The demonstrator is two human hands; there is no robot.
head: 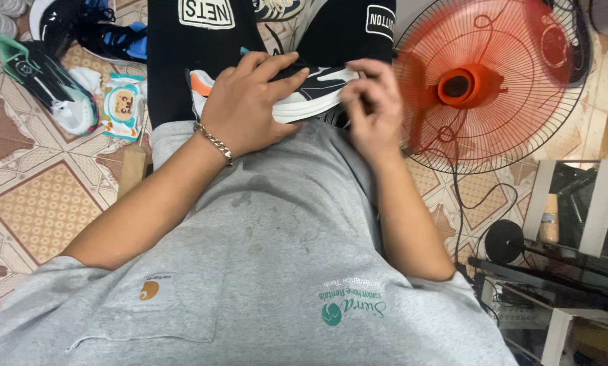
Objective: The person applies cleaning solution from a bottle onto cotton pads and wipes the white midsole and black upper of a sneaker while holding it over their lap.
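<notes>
Sneaker (304, 95) on lap, black-white, orange heel. Left hand (250, 105) spread over upper, gripping it. Right hand (372, 102) pinching toe end. Orange fan (487, 81) just beside right hand, on tiled floor (39, 196).

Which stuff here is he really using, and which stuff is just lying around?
In use:
- sneaker on the lap
- left hand lying on it
- right hand pinching its white sole edge

Just lying about:
- orange fan
- green and black shoe on the floor
- wipes pack
- black and blue shoe
</notes>
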